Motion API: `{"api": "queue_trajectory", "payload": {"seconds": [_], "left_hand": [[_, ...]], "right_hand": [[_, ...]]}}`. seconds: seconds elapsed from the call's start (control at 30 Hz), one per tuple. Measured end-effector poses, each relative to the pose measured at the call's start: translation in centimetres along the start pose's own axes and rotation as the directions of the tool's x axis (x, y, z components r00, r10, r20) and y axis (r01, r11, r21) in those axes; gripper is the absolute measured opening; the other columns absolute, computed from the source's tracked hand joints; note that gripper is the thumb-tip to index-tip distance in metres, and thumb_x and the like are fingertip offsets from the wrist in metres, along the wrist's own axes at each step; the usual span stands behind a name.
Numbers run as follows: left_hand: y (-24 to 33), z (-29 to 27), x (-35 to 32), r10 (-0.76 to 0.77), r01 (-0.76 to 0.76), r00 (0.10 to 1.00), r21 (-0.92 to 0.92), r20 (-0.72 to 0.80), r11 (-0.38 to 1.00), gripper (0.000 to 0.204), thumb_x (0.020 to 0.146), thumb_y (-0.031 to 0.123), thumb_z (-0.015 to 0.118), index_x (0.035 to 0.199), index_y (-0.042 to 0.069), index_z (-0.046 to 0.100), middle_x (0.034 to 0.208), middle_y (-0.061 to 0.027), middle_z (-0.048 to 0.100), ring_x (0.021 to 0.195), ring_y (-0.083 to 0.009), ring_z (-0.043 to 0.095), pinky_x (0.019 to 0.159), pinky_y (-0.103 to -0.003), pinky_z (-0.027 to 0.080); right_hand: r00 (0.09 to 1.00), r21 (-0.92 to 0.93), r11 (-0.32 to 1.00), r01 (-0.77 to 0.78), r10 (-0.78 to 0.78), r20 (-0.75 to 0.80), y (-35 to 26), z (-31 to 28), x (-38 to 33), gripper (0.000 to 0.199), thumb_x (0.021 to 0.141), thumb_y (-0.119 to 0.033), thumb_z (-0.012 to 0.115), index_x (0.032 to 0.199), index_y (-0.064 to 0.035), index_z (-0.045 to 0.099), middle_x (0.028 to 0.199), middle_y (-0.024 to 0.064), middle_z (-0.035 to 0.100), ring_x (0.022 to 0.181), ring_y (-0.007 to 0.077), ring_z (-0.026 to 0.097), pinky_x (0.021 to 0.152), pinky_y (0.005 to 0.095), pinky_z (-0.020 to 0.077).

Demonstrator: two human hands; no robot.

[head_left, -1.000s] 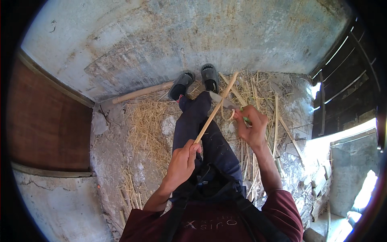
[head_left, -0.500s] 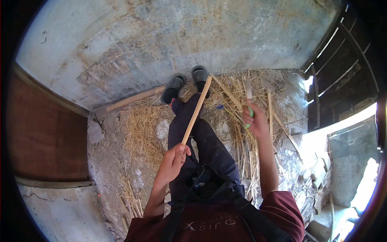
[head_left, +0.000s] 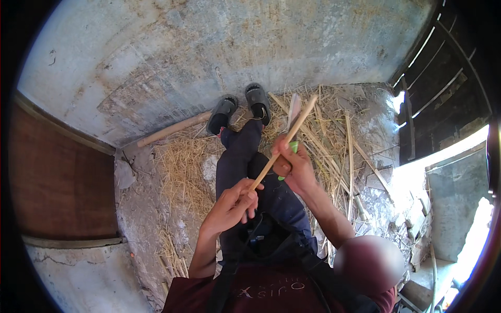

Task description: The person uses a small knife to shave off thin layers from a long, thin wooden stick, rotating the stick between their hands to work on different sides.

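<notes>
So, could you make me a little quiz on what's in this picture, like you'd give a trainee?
1. Multiple choice: what is the left hand holding?
A) a rope
B) a stick
C) a cup

2. True or false: the knife has a red handle.

3. Short answer: what dry, yellow stuff is strewn over the floor?

Key:
1. B. The left hand has it near the end closest to the body.
2. False. The handle is green, and it is in the right hand.
3. Straw.
</notes>
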State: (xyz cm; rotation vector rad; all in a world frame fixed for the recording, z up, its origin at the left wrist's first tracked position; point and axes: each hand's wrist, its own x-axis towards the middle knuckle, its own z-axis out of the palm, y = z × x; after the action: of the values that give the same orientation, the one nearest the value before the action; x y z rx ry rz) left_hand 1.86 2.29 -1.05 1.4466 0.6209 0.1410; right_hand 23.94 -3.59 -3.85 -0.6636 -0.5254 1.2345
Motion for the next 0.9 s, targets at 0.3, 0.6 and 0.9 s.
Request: {"api": "queue_trajectory", "payload": {"seconds": [0.3,0.6,0.9], "left_hand": [[-1.9,-4.0,-2.0,0.119,-0.155,0.983,0.274,0.143,0.949,0.052,0.099,0.018,0.074,0.144,0.004,0.052,0.120,-0.0110,0.070,0.116,-0.0198,0.070,0.100,-0.038,0.056],[-1.9,-4.5,-2.9,0.095,-0.104,0.994,0.247,0.051,0.963,0.033,0.115,0.027,0.048,0.110,-0.001,0.065,0.064,0.0011,0.053,0.053,-0.0057,0.053,0.049,-0.023,0.041],[-1.4,-3.8,-2.5,0.091,-0.089,0.996,-0.136,0.011,0.987,0.051,0.117,0.042,0.037,0.114,-0.004,0.060,0.063,0.0027,0.043,0.050,-0.0045,0.038,0.047,-0.022,0.032]], "right_hand": [[0.960,0.059,0.967,0.246,-0.235,-0.149,-5.1,0.9,1.3,0.034,0.111,-0.042,0.057,0.098,-0.0105,0.059,0.061,-0.0103,0.035,0.048,0.0013,0.025,0.046,0.0231,0.0201],[0.928,0.023,0.941,0.339,-0.330,-0.171,-6.3,0.5,2.4,0.037,0.112,-0.040,0.053,0.131,-0.0074,0.058,0.068,-0.0049,0.041,0.051,0.0026,0.028,0.046,0.0220,0.0221],[0.790,-0.645,0.632,0.430,-0.609,-0.070,-1.2,-0.5,-1.3,0.032,0.106,-0.026,0.062,0.130,-0.0084,0.050,0.094,0.0100,0.062,0.063,0.0112,0.051,0.051,0.0236,0.0367]]}}
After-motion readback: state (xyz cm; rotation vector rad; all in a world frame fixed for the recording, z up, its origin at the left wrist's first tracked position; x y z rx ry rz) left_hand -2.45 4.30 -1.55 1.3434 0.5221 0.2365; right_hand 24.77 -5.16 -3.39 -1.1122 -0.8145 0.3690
